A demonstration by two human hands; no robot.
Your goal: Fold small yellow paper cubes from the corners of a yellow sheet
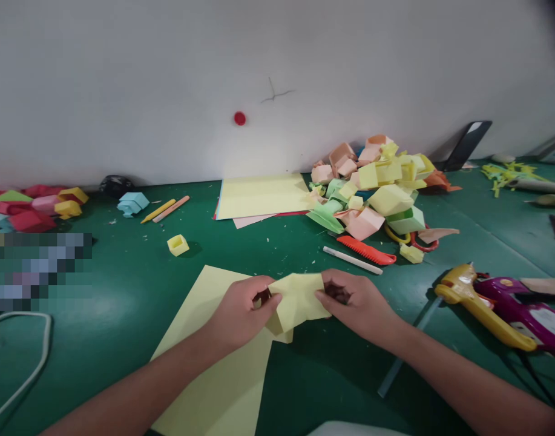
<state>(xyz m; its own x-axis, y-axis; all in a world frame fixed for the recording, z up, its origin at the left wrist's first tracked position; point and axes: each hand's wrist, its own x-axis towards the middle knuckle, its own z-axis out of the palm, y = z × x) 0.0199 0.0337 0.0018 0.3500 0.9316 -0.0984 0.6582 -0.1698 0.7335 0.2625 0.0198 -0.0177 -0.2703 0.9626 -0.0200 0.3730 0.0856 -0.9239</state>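
Observation:
Between my two hands is a creased piece of pale yellow folded paper [299,300], held above the green table. My left hand [245,312] pinches its left edge between thumb and curled fingers. On the opposite edge my right hand [356,303] grips the same paper in a like way. The fingertips behind the paper are hidden. Below my left forearm lies a large pale yellow sheet [223,375]. A small yellow paper box [178,244] sits on the table beyond my left hand.
Folded paper pieces [386,188] are heaped at the back right, near a red utility knife [367,249] and a white pen [352,260]. A yellow and purple glue gun [490,309] with a glue stick lies right. Stacked paper sheets [266,195] rest by the wall; a white cable [45,339] curves left.

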